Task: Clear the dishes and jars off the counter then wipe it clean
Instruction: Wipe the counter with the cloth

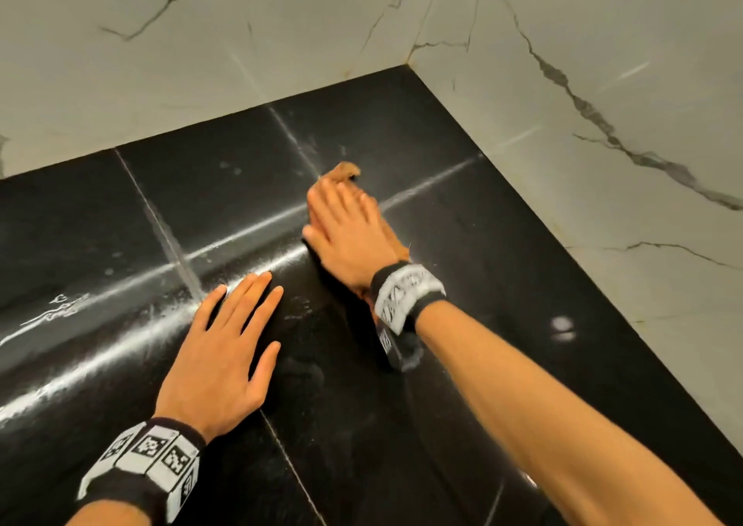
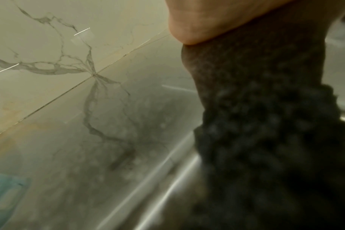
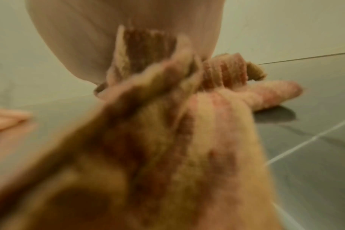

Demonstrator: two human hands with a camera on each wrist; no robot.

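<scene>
Pressing down on a brown cloth [image 1: 349, 172], the right hand [image 1: 349, 230] lies flat over it on the black tiled worktop [image 1: 502, 268], fingers stretched toward the back corner. Only a crumpled tip of cloth shows past the fingertips, and a thin edge shows along the hand's right side near the wrist; the rest is covered by the palm. From the right wrist view the cloth [image 3: 167, 140] bunches up under the heel of the hand [image 3: 118, 38], blurred, with a rolled fold lying on the worktop beyond. The left hand [image 1: 225, 348] rests flat on the worktop, just beside the right, fingers straight and spread, holding nothing. Wet streaks cross the tiles. Marble-look wall [image 1: 603, 83] meets the worktop on two sides. In the left wrist view a dark wristband [image 2: 266, 124] blocks most of the picture, and the fingers are hidden.
</scene>
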